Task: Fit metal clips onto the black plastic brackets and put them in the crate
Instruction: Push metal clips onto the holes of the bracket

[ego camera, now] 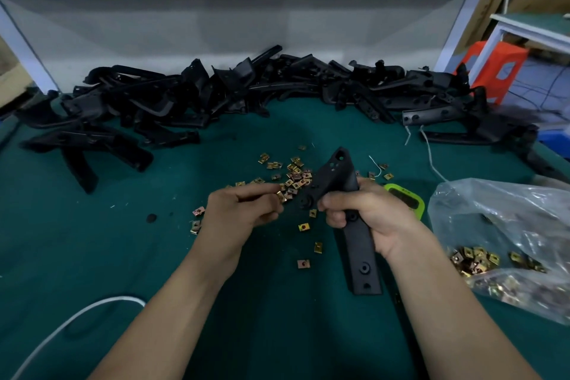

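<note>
The right hand (370, 213) grips a black bracket (360, 245) around its middle, fingers curled over the front and thumb behind. It holds the bracket above the tabletop (92, 241) near the middle, a little toward the right edge. The bracket's angled, holed end points toward the far edge, and its long flat end points toward the near edge. The left hand (243, 210) is just beside the bracket, on its left. Its fingers are curled and its thumb and forefinger pinch a small metal clip (281, 196) close to the bracket's side. Whether the clip touches the bracket cannot be told. Loose clips (296, 173) lie scattered on the green surface under and beyond both hands, thickest just past the left fingertips. A long pile of brackets (216, 92) runs along the far edge from the left corner to the right. Near the right edge a clear plastic bag (509, 225) lies crumpled, with more clips (475, 259) inside. A yellow-green device (407, 197) lies between the bag and the right hand. A white cable (71, 321) curves in over the near left corner.
</note>
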The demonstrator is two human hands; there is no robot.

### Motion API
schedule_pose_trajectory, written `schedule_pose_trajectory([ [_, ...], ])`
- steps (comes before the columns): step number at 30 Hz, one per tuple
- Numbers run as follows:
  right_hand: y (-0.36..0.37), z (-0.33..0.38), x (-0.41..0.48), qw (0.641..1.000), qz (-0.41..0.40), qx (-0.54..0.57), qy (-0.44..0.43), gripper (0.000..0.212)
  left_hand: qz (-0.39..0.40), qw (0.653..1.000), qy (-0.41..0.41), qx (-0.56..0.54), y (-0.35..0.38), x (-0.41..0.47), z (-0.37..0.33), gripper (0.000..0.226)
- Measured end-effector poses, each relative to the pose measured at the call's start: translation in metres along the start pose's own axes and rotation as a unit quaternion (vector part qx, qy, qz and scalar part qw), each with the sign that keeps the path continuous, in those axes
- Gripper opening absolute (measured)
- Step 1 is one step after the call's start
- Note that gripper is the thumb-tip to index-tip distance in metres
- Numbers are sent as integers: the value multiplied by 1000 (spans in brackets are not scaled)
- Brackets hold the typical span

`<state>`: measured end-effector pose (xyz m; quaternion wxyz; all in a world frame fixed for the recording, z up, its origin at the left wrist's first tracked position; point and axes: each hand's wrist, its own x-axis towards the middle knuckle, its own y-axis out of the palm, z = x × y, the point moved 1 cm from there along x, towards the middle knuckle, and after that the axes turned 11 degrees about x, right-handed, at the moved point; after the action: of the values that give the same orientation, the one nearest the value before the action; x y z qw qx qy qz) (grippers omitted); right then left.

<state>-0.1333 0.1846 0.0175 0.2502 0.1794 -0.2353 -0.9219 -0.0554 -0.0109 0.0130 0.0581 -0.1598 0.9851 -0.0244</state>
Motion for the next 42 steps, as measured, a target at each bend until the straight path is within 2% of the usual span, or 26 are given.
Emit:
schedule_pose_trajectory([
  [3, 0, -3, 1, 1000, 18, -14, 10, 13, 17, 997, -40, -67, -2, 3, 1, 20],
  [7, 0, -6, 4, 999, 18, -23, 30, 13, 18, 996, -44, -78, -2, 5, 3, 25],
  [11, 3, -7, 4, 997, 38, -65, 20, 11, 27, 995, -54, -84, 0, 5, 2, 20],
  [14, 4, -8, 4, 994, 42, -98, 1, 11, 49, 992, -51, -102, 3, 2, 0, 6],
  [16, 5, -8, 4, 991, 54, -124, -8, 12, 66, 991, -44, -107, 3, 1, -1, 7],
  [21, 7, -6, 1, 977, 96, -190, 5, 14, 97, 988, -29, -113, 1, 1, 0, 14],
  [25, 8, -7, 0, 972, 100, -210, 23, 25, 114, 987, -12, -110, 2, 0, 1, 22],
  [32, 7, -7, 0, 969, 99, -222, 37, 28, 107, 989, 6, -101, 4, 0, 2, 24],
  [37, 6, -8, 0, 967, 100, -229, 47, 27, 123, 988, 4, -89, 3, 1, 4, 12],
  [42, 4, -9, 2, 964, 100, -238, 55, 37, 126, 988, -2, -85, 3, 1, 3, 18],
])
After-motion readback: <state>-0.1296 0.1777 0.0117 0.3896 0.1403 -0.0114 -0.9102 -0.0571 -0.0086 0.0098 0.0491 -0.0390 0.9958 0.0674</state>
